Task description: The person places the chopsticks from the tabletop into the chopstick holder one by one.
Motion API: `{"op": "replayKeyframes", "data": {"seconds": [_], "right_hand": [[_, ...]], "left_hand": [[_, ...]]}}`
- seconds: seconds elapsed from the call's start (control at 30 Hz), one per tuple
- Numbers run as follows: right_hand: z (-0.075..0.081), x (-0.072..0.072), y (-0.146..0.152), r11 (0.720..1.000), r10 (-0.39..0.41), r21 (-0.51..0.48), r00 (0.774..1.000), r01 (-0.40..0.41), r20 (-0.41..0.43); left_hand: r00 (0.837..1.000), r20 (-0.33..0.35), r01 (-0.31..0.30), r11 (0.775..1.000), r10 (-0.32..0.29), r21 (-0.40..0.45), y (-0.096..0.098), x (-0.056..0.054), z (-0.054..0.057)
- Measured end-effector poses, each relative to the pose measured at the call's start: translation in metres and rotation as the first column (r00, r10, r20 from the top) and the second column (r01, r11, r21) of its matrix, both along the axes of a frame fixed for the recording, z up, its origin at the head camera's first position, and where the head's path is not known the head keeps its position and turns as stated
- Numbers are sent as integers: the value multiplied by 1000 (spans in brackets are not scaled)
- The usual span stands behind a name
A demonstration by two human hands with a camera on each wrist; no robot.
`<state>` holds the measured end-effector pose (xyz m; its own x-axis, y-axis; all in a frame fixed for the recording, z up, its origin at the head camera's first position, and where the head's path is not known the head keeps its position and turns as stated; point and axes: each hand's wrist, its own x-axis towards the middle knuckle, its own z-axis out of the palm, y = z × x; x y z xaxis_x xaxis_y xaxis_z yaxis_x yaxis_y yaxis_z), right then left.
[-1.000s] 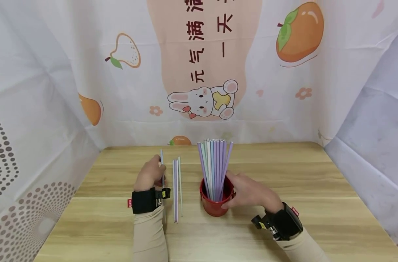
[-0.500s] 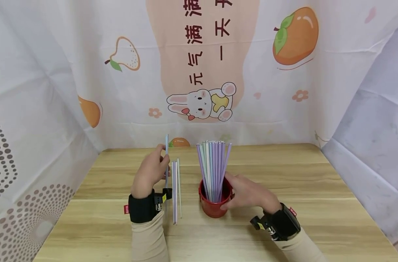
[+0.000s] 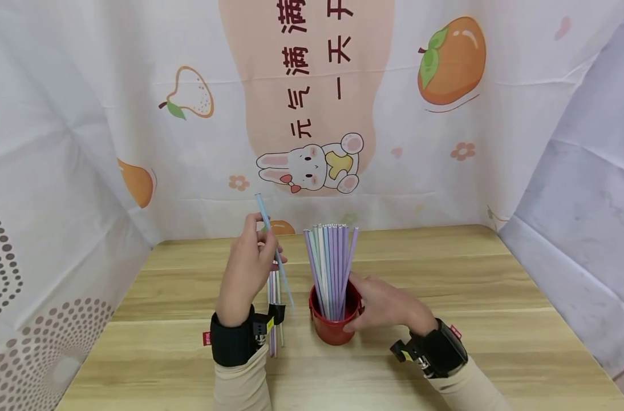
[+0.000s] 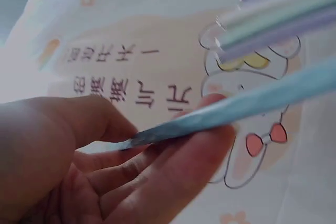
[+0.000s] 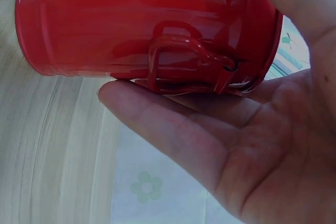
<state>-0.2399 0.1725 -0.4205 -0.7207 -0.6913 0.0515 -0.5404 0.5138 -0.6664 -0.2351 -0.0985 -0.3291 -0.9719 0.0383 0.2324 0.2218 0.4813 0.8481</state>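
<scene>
In the head view my left hand [image 3: 244,265] pinches a light blue straw [image 3: 284,281] between thumb and fingers, raised off the table and tilted. The left wrist view shows the same blue straw [image 4: 262,98] crossing the fingertips. My right hand [image 3: 386,302] holds the side of a small red bucket [image 3: 335,332]. In the right wrist view, the thumb is at the rim and the fingers lie along the bucket wall [image 5: 105,24], by its handle loop. Several purple, green, white and blue straws [image 3: 328,268] stand in the bucket.
A few loose straws [image 3: 272,339] lie on the wooden table [image 3: 163,342] under and beside my left wrist, which partly hides them. A printed white cloth [image 3: 199,165] hangs behind the table, with more cloth at both sides.
My left hand has lifted the blue straw from the table and moved it right towards the bucket, tilting it. The right hand stays on the bucket; the head view has shifted slightly.
</scene>
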Motion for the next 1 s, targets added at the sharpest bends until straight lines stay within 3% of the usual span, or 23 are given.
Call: {"op": "replayKeyframes", "data": {"seconds": [0.3, 0.4, 0.57, 0.7, 0.87, 1.0], "right_hand": [[1, 0, -1, 1000, 5, 1, 1000, -5, -4], [1, 1, -1, 1000, 1, 4, 1000, -1, -2], [0, 1, -1, 1000, 7, -5, 1000, -7, -5], [-1, 1, -1, 1000, 11, -11, 1000, -11, -8], [-1, 1, -1, 1000, 9, -8, 1000, -9, -3], [-1, 0, -1, 1000, 12, -5, 1000, -12, -7]], "left_hand": [[988, -130, -61, 987, 80, 146, 16, 1, 2], [991, -125, -33, 987, 53, 155, 23, -1, 0], [997, -65, 54, 997, -51, 51, 30, -4, -7], [993, -5, 118, 991, -118, -67, 32, -7, -11], [976, 81, 216, 949, -202, -230, 33, -10, -17], [957, 158, 281, 917, -245, -283, 33, -10, -19]]}}
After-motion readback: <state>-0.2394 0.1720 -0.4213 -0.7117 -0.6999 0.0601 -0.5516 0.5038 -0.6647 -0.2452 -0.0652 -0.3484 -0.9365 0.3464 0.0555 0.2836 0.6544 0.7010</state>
